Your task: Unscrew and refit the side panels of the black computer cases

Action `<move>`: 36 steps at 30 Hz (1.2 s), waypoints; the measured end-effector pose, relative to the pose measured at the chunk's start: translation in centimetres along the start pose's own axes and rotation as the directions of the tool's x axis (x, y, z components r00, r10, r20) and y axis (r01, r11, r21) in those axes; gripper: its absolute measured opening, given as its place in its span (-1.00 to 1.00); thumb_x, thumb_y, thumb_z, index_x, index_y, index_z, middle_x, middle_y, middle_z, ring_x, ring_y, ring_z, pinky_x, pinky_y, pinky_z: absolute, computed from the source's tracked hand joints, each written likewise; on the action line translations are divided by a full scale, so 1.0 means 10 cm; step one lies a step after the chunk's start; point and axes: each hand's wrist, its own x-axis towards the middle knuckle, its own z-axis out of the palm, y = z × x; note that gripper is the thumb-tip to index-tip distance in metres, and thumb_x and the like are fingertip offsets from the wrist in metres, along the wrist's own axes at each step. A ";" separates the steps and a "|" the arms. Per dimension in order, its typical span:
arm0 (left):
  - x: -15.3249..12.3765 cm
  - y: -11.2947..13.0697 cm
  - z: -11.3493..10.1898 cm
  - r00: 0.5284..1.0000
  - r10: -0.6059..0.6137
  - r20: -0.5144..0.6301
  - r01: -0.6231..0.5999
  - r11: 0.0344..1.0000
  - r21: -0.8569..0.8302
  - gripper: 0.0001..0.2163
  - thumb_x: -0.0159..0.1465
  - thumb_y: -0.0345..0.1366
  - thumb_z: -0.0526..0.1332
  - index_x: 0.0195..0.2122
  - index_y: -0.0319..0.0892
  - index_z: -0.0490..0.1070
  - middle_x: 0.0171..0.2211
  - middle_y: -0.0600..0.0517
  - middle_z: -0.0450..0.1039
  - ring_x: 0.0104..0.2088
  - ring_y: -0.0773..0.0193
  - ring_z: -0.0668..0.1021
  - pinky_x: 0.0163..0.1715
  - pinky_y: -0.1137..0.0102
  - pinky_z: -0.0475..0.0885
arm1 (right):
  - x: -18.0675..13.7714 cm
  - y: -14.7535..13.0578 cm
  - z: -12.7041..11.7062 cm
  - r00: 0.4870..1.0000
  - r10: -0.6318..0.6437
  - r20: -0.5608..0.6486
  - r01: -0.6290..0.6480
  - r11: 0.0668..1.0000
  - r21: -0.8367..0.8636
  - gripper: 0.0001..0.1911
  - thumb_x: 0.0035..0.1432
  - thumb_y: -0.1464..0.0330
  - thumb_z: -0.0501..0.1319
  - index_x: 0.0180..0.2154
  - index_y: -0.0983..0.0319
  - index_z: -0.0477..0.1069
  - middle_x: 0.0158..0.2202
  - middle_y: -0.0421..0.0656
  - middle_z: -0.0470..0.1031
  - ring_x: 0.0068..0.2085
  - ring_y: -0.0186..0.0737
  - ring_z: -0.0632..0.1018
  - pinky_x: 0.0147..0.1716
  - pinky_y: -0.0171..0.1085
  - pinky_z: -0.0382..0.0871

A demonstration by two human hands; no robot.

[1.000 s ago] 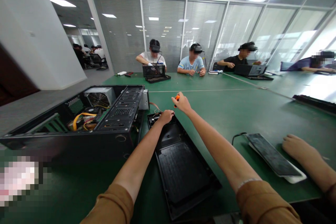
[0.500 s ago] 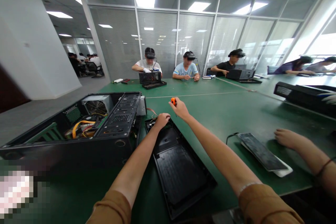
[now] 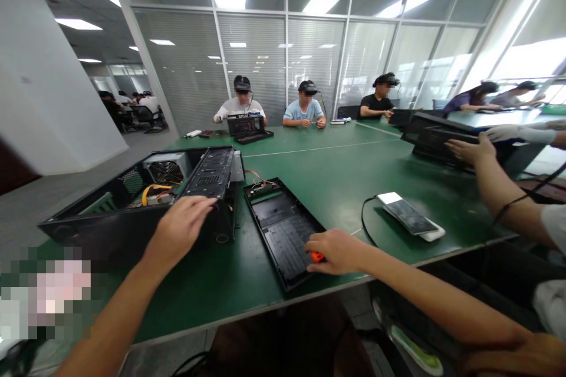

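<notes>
A black computer case [image 3: 132, 218] lies open on its side at the left, with a power supply and an orange-yellow cable inside. My left hand [image 3: 179, 230] is closed, its fingers together at the case's upper front edge; the thumb is mostly hidden. Right of the case, a black front panel [image 3: 283, 230] rests on the table, inner face up. Thin wires [image 3: 254, 175] run from its far end toward the case. Over the panel's near right edge, my right hand [image 3: 338, 250] is closed around a small orange object [image 3: 317, 256], mostly covered by the fingers.
A dark-screened phone on a white block [image 3: 409, 215] lies to the right with a black cable [image 3: 365, 224]. Beyond it, other people's hands hold a black case [image 3: 442, 135]. Several people sit across the green table [image 3: 336, 159]. The table's near edge runs just below the panel.
My left hand has left the panel's far end and come to the case edge. My right hand has drawn back toward me with the orange object. A neighbour's hand has reached the case at right.
</notes>
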 end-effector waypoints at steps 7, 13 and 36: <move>-0.40 -0.99 -0.02 0.872 -0.323 -0.369 0.407 0.896 0.178 -0.80 0.24 -0.35 -0.08 -0.22 -0.17 0.29 -0.24 -0.02 0.32 -0.12 0.09 0.36 -0.11 0.15 0.22 | -0.03 -0.33 0.28 0.998 -0.061 0.018 0.062 0.995 -0.073 -0.68 0.17 0.16 -0.04 -0.30 0.20 0.38 -0.32 -0.10 0.41 -0.38 -0.29 0.44 -0.49 -0.32 0.14; -0.37 -1.23 0.38 0.721 -0.400 -0.566 0.564 0.813 0.144 -0.84 0.19 -0.38 -0.07 -0.27 -0.16 0.25 -0.25 -0.04 0.31 -0.16 0.05 0.34 -0.17 0.15 0.18 | 0.23 -0.15 0.37 0.995 -0.097 -0.036 0.092 0.989 -0.111 -0.69 0.19 0.18 -0.06 -0.32 0.20 0.36 -0.37 -0.11 0.41 -0.36 -0.28 0.43 -0.49 -0.34 0.14; 0.97 -2.34 1.78 0.761 -0.479 -0.438 0.566 0.820 0.086 -0.79 0.20 -0.38 -0.08 -0.23 -0.30 0.28 -0.21 -0.22 0.26 -0.11 -0.01 0.27 -0.12 0.15 0.06 | 2.37 1.22 0.73 0.954 0.193 -0.230 -0.229 0.963 -0.144 -0.72 0.12 0.18 0.08 -0.28 0.25 0.36 -0.26 -0.07 0.39 -0.23 -0.20 0.40 -0.38 -0.33 0.25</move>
